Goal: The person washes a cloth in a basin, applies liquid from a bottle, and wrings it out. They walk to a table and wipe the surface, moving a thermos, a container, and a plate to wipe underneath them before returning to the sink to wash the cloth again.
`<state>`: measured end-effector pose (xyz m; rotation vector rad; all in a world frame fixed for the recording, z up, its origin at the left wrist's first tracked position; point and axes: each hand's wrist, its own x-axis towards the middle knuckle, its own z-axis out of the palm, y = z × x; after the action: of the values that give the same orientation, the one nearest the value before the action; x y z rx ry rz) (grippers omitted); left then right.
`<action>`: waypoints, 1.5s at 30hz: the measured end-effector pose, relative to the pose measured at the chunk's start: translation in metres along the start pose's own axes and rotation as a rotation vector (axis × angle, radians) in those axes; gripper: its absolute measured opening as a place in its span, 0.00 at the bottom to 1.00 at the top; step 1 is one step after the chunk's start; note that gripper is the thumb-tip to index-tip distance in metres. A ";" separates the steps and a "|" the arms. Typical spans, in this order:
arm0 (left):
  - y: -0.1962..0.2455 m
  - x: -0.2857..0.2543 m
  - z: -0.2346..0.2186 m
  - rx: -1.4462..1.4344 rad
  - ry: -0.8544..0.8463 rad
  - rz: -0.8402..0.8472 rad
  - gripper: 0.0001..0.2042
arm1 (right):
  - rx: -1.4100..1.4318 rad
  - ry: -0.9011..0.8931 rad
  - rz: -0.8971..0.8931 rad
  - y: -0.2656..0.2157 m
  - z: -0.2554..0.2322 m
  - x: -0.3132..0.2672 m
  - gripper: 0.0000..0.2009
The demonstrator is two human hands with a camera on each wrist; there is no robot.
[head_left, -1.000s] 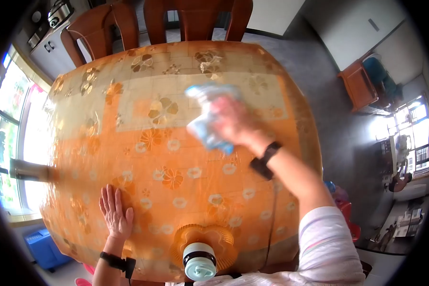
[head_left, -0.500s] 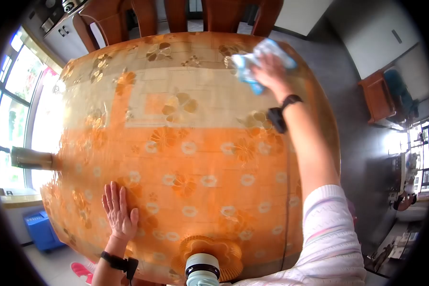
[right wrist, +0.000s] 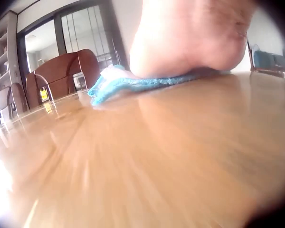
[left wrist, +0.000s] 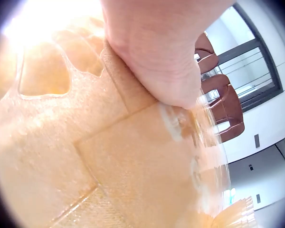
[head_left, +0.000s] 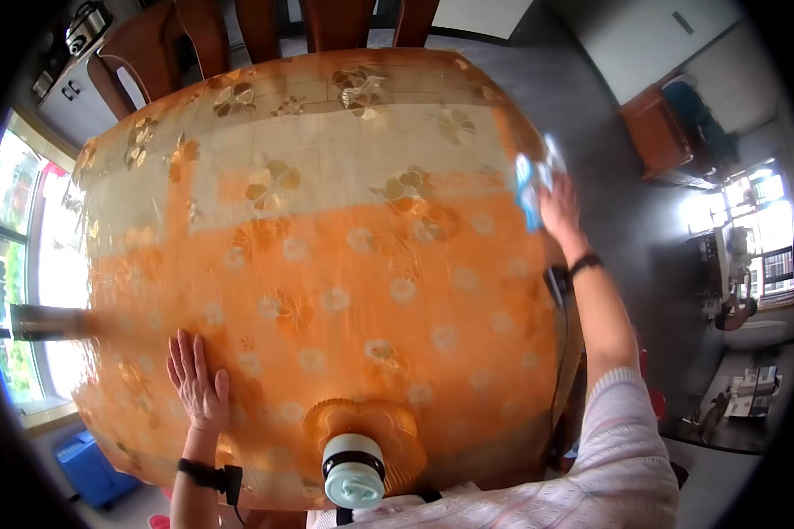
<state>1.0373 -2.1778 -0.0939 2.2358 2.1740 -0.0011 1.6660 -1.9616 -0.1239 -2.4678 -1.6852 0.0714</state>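
Observation:
Near the right edge of the table, my right hand [head_left: 559, 207] presses on a blue-and-white cloth [head_left: 528, 187]. In the right wrist view the heel of the hand [right wrist: 190, 38] lies low on the cloth [right wrist: 128, 87], which is spread flat against the glossy tabletop; the fingers are hidden there. My left hand [head_left: 200, 388] rests palm down on the orange floral tablecloth [head_left: 353, 291], fingers straight and thumb apart. Only part of that hand [left wrist: 156, 52] shows in the left wrist view, against the clear-covered surface.
By the front edge stands a mint-lidded cup [head_left: 355, 472], overlapping a scalloped amber dish [head_left: 406, 441]. A dark cylinder [head_left: 48, 322] is at the left edge. Brown chairs [head_left: 335, 26] line the far side. On the floor at left is a blue bin [head_left: 93, 467].
My right hand has carried the cloth from the table's middle to the far right, then back nearer along the right edge. The left hand stays on the table. The head view has shifted.

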 end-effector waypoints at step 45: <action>-0.024 -0.011 0.010 -0.324 0.173 -0.077 0.31 | 0.017 0.003 -0.362 0.079 -0.002 -0.362 0.33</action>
<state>1.0133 -2.1883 -0.1044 2.0372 2.1504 0.5222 1.6062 -2.3261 -0.1502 -2.1083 -2.0874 0.0399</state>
